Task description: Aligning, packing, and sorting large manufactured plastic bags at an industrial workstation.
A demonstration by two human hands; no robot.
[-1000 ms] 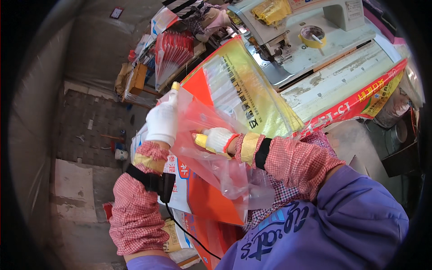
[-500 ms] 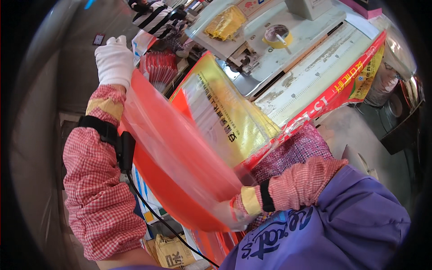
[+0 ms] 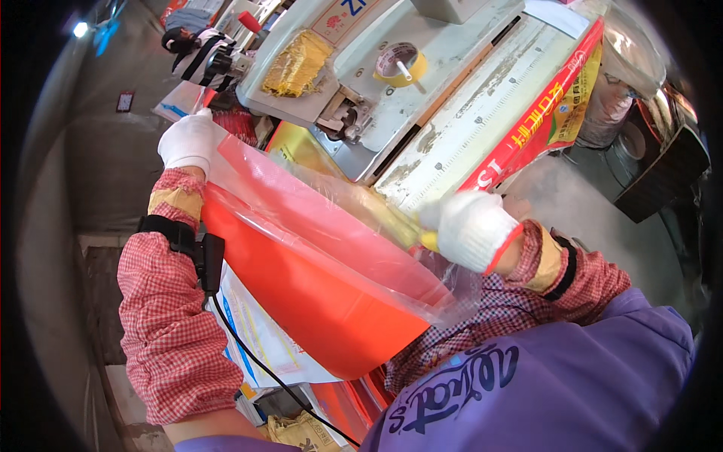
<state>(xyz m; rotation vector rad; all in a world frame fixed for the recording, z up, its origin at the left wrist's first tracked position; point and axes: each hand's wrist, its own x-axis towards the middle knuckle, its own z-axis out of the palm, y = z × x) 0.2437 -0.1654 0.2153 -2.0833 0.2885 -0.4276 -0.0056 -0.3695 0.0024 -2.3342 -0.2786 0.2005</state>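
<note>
Note the glossy red-and-clear plastic bag point(image 3: 305, 290) before the near edge of the worn off-white table point(image 3: 444, 162), clenched at one end in the white-gloved left hand point(image 3: 187, 141). See the white-gloved right hand point(image 3: 473, 230) beside its other end, fingers blurred; cannot tell whether grasping.

You could reach over the white table point(image 3: 452, 147). The sewing machine point(image 3: 301, 19) blocks beyond. Under the red sheet point(image 3: 301, 301), it's hard to see.
</note>
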